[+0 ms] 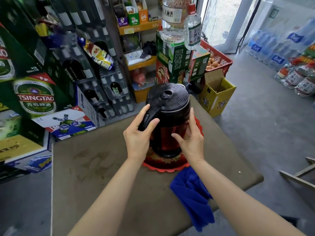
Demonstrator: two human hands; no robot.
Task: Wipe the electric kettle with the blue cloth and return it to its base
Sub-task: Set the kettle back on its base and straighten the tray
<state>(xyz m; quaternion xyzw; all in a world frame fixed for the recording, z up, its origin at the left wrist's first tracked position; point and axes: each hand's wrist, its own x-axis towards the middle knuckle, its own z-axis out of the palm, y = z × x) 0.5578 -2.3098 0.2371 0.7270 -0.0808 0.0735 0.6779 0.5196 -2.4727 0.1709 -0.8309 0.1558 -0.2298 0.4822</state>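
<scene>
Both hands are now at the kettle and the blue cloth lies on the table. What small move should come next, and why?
Probably close the left hand fully on the black handle and lift the kettle from the red mat. The right hand only rests open against the red body, so it can then let go and take the blue cloth, which lies unused beside the mat, under the right forearm.

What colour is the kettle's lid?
Black, with concentric ridges; the kettle lid shows clearly in the head view.
</scene>
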